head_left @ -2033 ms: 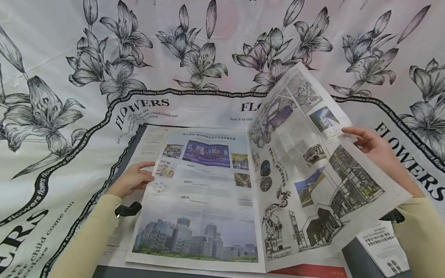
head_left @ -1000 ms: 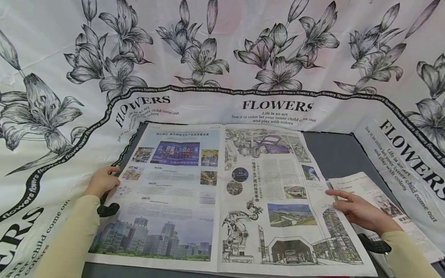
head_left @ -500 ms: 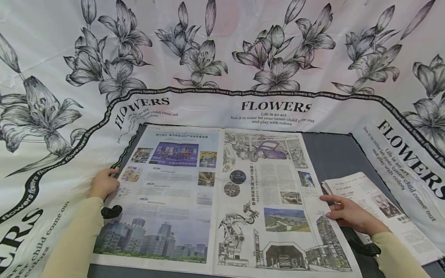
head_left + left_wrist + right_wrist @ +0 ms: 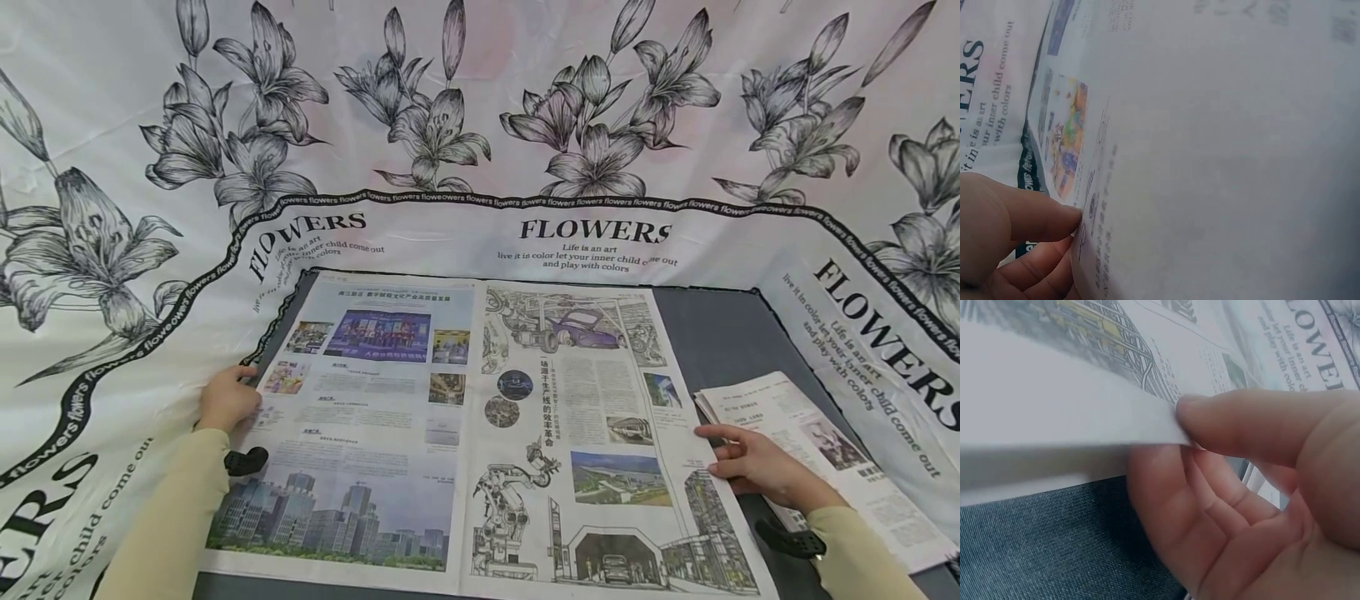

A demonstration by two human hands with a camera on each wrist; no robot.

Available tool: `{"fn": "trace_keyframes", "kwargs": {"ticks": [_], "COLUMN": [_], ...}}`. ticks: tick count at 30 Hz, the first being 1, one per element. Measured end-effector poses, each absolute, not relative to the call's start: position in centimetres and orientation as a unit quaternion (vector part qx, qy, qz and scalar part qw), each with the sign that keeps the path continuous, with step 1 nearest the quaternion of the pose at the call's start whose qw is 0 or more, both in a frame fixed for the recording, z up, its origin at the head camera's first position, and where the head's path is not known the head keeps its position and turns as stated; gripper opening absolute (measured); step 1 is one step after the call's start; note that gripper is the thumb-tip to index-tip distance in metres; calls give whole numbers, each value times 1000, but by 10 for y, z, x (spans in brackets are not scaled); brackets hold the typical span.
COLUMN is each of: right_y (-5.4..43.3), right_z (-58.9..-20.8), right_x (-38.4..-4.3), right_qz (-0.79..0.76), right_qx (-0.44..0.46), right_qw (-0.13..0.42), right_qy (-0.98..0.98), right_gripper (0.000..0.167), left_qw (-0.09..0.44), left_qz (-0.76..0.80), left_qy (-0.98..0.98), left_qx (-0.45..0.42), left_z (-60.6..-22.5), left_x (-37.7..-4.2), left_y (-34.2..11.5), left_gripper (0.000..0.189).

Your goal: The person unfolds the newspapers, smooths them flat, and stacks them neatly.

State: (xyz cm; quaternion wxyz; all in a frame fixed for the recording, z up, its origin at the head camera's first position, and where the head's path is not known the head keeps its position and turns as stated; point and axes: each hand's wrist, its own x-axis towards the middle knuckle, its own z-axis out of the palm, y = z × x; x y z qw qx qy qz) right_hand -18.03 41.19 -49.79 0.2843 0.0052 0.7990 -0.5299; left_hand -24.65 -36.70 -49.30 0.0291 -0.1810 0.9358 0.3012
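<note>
An open newspaper point(image 4: 420, 400) lies spread before me, with a city skyline photo on its left page and drawings of a car, robot arm and tunnel on its right page. At its left edge my left hand point(image 4: 228, 397) pinches the paper; in the left wrist view the thumb point(image 4: 1047, 215) presses on the page with fingers curled behind it. My right hand point(image 4: 761, 462) pinches the right edge. The right wrist view shows that hand's thumb point(image 4: 1229, 422) on top of the sheet point(image 4: 1085, 400) and the fingers underneath.
A folded newspaper point(image 4: 817, 450) lies on the dark grey table surface point(image 4: 712, 333) to the right, close beside my right hand. White cloth point(image 4: 435, 233) printed with flowers and lettering rises behind the table and along both sides.
The right page, raised and tilted two seconds ago, came down flat to the right. The left hand moved left with the left edge. In the last half second both hands have barely moved.
</note>
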Motion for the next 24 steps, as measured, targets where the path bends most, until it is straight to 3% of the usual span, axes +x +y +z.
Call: {"fn": "trace_keyframes", "kwargs": {"ticks": [24], "right_y": [399], "right_z": [-493], "right_x": [-175], "right_qz": [-433], "right_qx": [42], "right_qw": [234], "right_qy": [869], "right_gripper": [69], "left_qw": [4], "left_qz": [285], "left_qy": [939], "left_qx": [-190], "left_z": [-501], "left_x": [-244], "left_y": [-361], "left_gripper": [57]}}
